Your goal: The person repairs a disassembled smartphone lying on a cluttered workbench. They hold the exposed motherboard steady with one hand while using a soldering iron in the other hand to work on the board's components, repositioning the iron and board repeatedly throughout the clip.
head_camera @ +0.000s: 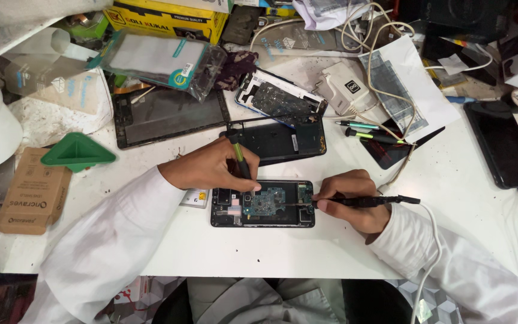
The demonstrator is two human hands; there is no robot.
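Both closed: left hand (211,168) screwdriver (238,157), right hand (355,201) probe (370,201)

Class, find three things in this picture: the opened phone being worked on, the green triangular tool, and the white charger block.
opened phone (263,204), head view, on its exposed circuit board.
green triangular tool (78,152), head view, on its raised middle.
white charger block (346,87), head view, on its top face.

Green triangular stand (78,151), blue circuit board (269,201), white sleeves (109,240).
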